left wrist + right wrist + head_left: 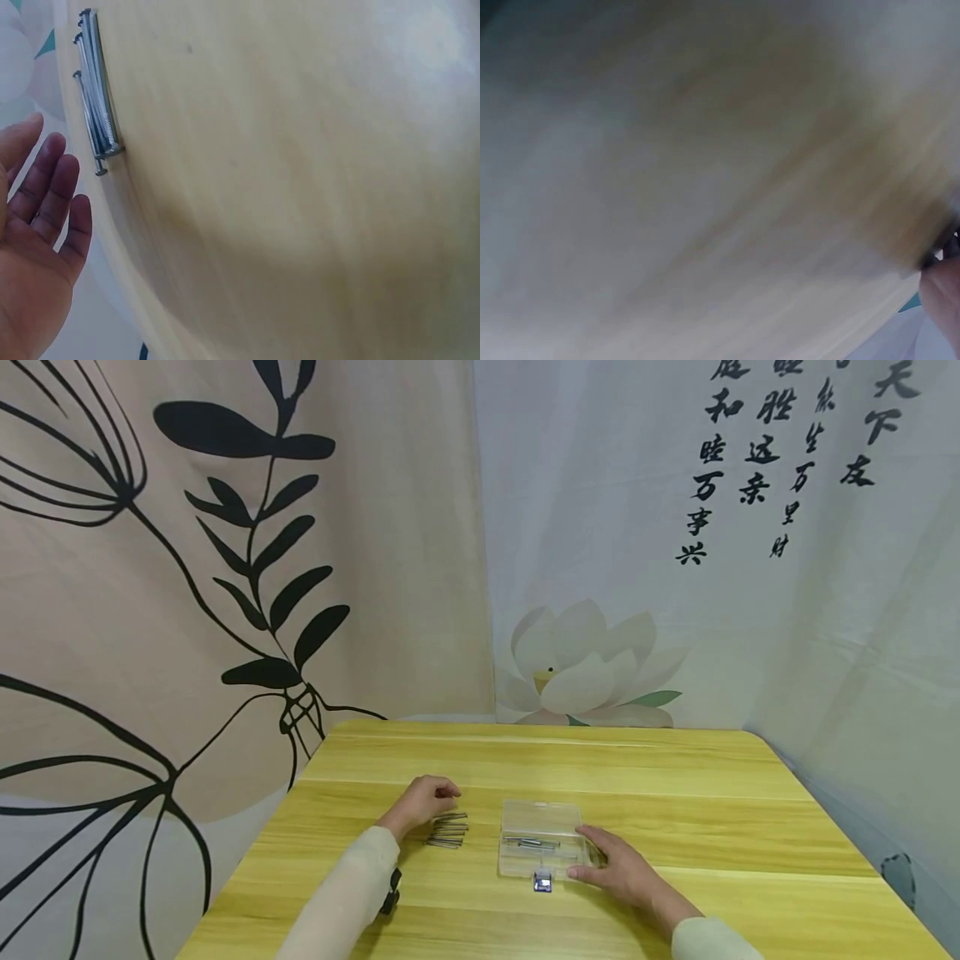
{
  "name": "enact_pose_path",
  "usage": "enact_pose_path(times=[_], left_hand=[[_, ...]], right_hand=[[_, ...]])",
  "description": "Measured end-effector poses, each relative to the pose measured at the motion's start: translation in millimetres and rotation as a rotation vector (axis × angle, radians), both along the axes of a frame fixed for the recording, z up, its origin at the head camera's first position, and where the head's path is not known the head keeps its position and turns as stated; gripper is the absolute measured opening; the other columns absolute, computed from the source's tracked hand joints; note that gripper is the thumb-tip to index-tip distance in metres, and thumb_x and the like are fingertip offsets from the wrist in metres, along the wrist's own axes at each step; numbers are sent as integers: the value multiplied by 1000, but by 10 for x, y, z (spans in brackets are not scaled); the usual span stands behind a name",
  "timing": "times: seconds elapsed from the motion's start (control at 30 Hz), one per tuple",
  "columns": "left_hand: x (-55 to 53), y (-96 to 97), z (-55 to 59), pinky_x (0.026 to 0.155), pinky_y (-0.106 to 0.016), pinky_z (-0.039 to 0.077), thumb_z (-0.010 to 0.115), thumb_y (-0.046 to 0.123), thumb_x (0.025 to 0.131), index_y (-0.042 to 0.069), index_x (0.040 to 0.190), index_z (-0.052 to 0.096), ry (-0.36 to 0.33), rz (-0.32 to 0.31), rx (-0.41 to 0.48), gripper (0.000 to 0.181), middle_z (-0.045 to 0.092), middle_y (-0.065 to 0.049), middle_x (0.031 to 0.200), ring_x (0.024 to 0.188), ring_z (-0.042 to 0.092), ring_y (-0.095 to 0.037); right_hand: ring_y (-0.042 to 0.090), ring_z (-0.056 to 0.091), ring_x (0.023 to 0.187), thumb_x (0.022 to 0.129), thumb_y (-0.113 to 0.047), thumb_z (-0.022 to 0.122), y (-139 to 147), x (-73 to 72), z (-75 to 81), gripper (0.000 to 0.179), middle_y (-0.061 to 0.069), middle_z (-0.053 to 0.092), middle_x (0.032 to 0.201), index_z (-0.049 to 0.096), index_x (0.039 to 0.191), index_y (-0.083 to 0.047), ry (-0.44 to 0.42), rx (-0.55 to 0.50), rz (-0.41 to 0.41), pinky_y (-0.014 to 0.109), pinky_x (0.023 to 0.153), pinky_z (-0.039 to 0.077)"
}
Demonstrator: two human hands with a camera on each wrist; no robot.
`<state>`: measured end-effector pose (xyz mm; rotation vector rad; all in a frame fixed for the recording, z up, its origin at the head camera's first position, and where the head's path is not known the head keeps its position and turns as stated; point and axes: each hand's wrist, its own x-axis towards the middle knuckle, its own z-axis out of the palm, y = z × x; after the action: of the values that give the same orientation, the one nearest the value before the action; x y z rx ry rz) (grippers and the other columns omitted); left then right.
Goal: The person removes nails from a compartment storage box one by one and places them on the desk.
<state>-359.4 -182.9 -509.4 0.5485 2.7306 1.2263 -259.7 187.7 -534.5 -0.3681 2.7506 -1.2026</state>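
Observation:
A clear plastic box [517, 866] lies on the table with its lid [540, 814] open toward the back. Several nails [538, 843] lie inside it. My right hand [626, 870] holds the box's right end, thumb at the front corner and fingers behind. The right wrist view catches only part of that hand [941, 304] at its edge. Left of the box, several silver nails [447, 832] are laid in a loose row. Just behind and left of them is my left hand [423, 802]. In the left wrist view its fingers [56, 195] are loosely bent, holding nothing, apart from the nails [94, 90].
A small blue-and-white label or tab [542, 883] sits at the box's front edge. The yellow wood-grain table [465, 918] extends around both hands. Behind it hangs a printed cloth [420, 568]. A black band [391, 892] is on the left wrist.

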Motion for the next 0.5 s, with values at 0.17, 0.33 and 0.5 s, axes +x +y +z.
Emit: enact_pose_path(times=[0.17, 0.33, 0.5], left_hand=[[6, 54, 52, 81, -38, 52, 65, 14, 98, 3, 115, 70, -5, -5, 5, 21, 67, -1, 104, 96, 61, -18], [19, 122, 91, 83, -38, 52, 63, 14, 99, 2, 116, 70, -5, -29, 10, 22, 67, -1, 105, 97, 62, -18], [37, 200, 123, 82, -38, 52, 64, 15, 98, 2, 116, 70, -8, -61, 23, 23, 68, -1, 104, 95, 63, -17]], right_hand=[[47, 33, 138, 82, -48, 77, 2, -13, -21, 83, 22, 40, 151, 46, 148, -9, -3, -9, -1, 63, 109, 26], [47, 32, 139, 83, -48, 77, 7, -10, -21, 82, 22, 39, 152, 45, 148, -10, -5, -10, 2, 63, 109, 25], [48, 32, 138, 83, -48, 77, 8, 2, -4, 82, 23, 39, 151, 45, 148, -9, 4, 6, 9, 64, 108, 25]])
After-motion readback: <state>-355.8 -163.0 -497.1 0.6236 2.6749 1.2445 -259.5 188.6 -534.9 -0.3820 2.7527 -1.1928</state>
